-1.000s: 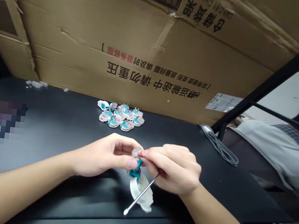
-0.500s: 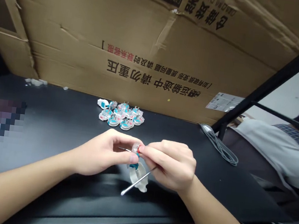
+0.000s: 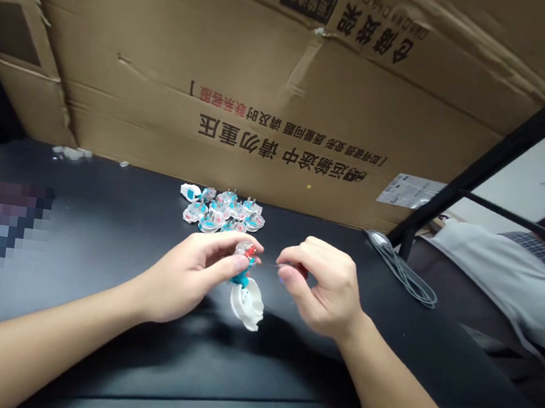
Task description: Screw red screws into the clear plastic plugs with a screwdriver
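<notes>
My left hand (image 3: 201,275) is closed on a small power plug (image 3: 244,263) with clear, red and teal parts, pinching it between thumb and fingers. From its lower end hangs an open white plug shell (image 3: 247,305), its hollow side showing. A short gap to the right, my right hand (image 3: 324,286) is curled in a pinch, apart from the plug. A faint thin line shows at its fingertips; what the fingers hold is too small and hidden to name.
Behind my left hand, several clear and teal plugs (image 3: 211,221) are grouped, one with a white housing (image 3: 190,192). A coiled grey cable (image 3: 401,266) lies at the right. Cardboard (image 3: 288,80) walls the back. Small white pieces (image 3: 73,153) lie far left. Another person's pale garment (image 3: 496,278) shows at right.
My right hand has drawn away to the right from the plug. The metal rod that stuck out below it is out of sight. My left hand still holds the plug, slightly higher.
</notes>
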A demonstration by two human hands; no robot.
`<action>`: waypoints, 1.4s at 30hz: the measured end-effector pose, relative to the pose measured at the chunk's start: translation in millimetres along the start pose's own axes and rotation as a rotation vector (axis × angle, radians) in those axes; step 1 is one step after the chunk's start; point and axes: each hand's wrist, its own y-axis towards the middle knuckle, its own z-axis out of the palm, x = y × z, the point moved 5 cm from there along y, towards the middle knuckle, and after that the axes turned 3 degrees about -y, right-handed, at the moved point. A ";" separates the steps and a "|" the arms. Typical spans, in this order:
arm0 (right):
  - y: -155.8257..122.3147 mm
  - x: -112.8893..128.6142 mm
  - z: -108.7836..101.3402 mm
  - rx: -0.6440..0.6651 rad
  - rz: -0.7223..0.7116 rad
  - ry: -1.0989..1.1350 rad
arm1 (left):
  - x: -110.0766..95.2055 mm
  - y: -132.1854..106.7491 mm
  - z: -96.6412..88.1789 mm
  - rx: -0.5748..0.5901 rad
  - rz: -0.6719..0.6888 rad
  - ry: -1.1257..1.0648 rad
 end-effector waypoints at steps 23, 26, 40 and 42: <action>-1.4 -6.7 0.0 -0.025 0.066 -0.068 | 2.6 -2.1 -2.9 -0.059 0.007 -0.133; -2.1 -6.6 0.4 -0.023 0.066 -0.070 | 2.7 -1.8 -2.2 -0.056 0.004 -0.118; -3.5 -8.2 -1.9 -0.061 0.045 -0.106 | -12.5 -2.6 -14.8 -0.210 0.308 0.487; -3.2 -8.7 -4.4 -0.086 0.034 -0.092 | -13.1 -1.4 -15.6 -0.211 0.304 0.424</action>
